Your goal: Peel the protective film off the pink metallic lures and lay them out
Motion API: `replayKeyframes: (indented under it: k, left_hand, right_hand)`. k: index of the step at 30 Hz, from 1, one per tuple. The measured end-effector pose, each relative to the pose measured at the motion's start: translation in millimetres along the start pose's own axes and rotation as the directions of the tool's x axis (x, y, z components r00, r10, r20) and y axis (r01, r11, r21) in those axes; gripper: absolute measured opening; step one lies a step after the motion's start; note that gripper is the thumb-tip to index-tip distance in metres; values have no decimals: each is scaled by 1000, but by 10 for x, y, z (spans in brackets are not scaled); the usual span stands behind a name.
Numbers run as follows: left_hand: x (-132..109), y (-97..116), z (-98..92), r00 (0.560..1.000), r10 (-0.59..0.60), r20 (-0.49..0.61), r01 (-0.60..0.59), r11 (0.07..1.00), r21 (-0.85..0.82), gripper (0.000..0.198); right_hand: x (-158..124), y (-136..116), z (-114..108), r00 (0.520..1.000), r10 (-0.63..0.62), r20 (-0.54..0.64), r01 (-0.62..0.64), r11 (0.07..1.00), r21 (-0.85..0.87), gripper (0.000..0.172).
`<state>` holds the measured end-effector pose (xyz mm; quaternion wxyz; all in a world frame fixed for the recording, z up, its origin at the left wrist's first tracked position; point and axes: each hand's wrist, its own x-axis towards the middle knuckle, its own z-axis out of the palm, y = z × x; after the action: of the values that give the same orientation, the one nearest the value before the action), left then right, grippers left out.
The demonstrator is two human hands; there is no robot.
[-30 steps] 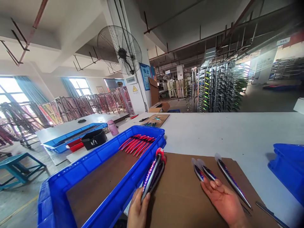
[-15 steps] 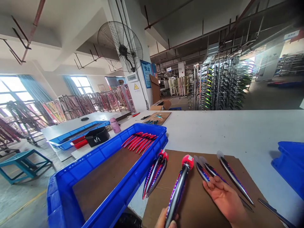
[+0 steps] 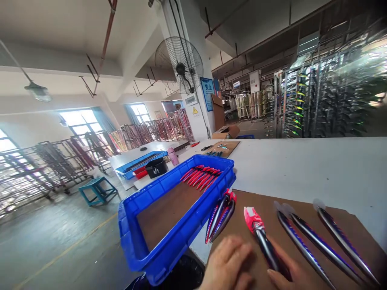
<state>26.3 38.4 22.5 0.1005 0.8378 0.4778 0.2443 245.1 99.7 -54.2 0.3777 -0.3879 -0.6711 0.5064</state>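
A dark minnow-shaped fishing lure (image 3: 267, 251) with purple-blue sides on the earlier view has its far end wrapped in pink-red tape (image 3: 253, 218). My right hand (image 3: 290, 268) is closed around its lower body, above the cardboard sheet (image 3: 242, 201). To the left of it, my left hand (image 3: 228, 262) is slightly blurred, fingers loosely bent and apart, with nothing visible in them. Two taped lures (image 3: 222, 215) lie together against the blue tray. On the cardboard to the right are three lures with clear lips, among them the rightmost lure (image 3: 341, 237).
The blue tray (image 3: 178, 257) holds a row of red lures (image 3: 201, 177) at its far end. Behind it stand a black container (image 3: 156, 167) and a pink bottle (image 3: 173, 156). A second board with small items (image 3: 223, 148) lies farther back on the white table (image 3: 287, 169).
The taped lure has passed from my left hand to my right hand, which left the lures at the right. My left hand is now empty beside it. The view has turned left.
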Motion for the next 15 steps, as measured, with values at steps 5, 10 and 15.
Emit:
replayKeyframes:
  k: [5, 10, 15]
  left_hand:
    - [338, -121, -295, 978, 199, 62, -205, 868, 451, 55]
    - [403, -278, -171, 965, 262, 7, -232, 841, 489, 29]
    - [392, -400, -81, 943, 307, -129, -221, 866, 448, 23]
  right_hand:
    - [33, 302, 95, 983, -180, 39, 183, 942, -280, 71]
    - [52, 386, 131, 983, -172, 59, 182, 906, -381, 62]
    - [47, 259, 154, 997, -38, 67, 54, 965, -255, 61]
